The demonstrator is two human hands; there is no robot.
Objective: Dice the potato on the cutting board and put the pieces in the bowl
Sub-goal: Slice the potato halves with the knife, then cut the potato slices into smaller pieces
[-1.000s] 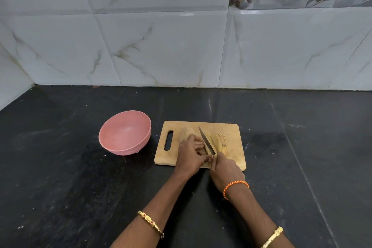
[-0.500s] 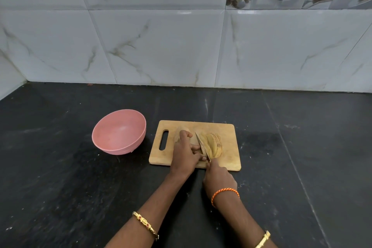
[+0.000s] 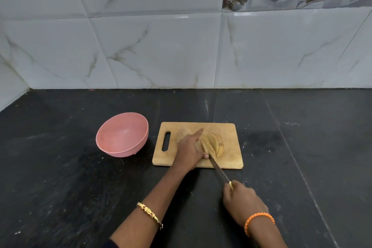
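Note:
A wooden cutting board (image 3: 231,159) with a handle slot lies on the black counter. On it sits a potato (image 3: 184,134), its right part cut into several thin slices (image 3: 216,144) that lean together. My left hand (image 3: 188,150) presses on the uncut part, forefinger stretched out. My right hand (image 3: 242,199) grips the handle of a knife (image 3: 218,169) in front of the board; the blade tip reaches the slices at the board's near edge. An empty pink bowl (image 3: 122,134) stands left of the board.
The black stone counter (image 3: 60,177) runs back to a marble-tiled wall (image 3: 161,52), with a corner at the far left. Bangles and an orange bracelet sit on my wrists.
My right hand has drawn the knife back toward me, so the blade now lies low across the board's near edge. One more slice leans on the stack. My left forefinger has straightened.

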